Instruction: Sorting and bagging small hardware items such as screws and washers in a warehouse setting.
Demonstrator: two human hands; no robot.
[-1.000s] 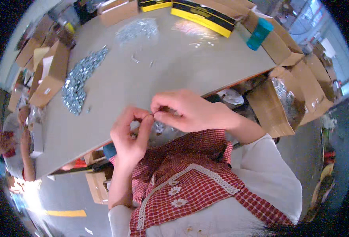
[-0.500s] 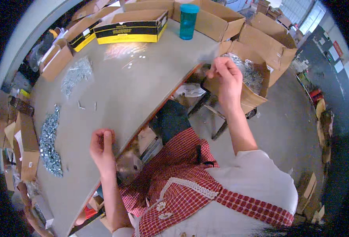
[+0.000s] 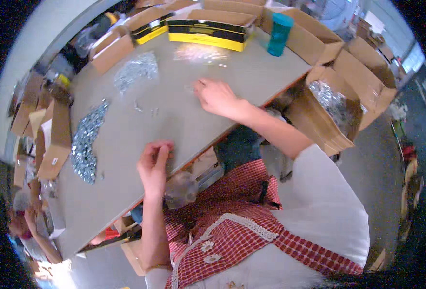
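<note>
Over the grey table (image 3: pixel 121 192), my left hand (image 3: pixel 154 161) is closed near the front edge, fingers curled with the thumb against them. What it holds, if anything, is hidden. Farther off and to the right, my right hand (image 3: pixel 219 98) is closed in a pinch above the tabletop. A faint clear scrap shows by its fingertips, too blurred to name. Between the hands and the heaps lie a few loose small metal pieces (image 3: pixel 138 107). At the left is a heap of shiny zinc-coloured metal parts (image 3: pixel 85 147); behind it lies a pile of thin silvery pieces (image 3: pixel 138 70).
A pale orange and white pile of thin pieces (image 3: pixel 201 53) lies before a black and yellow box (image 3: pixel 207 34). A teal tumbler (image 3: pixel 280 34) stands at the back right. Beside the table an open carton (image 3: pixel 314 118) holds clear bags. At far left a person's arm (image 3: pixel 42 236) shows.
My right hand has moved left from over the carton of bags to above the table. My left hand stays curled near the edge. The whole view has shifted.
</note>
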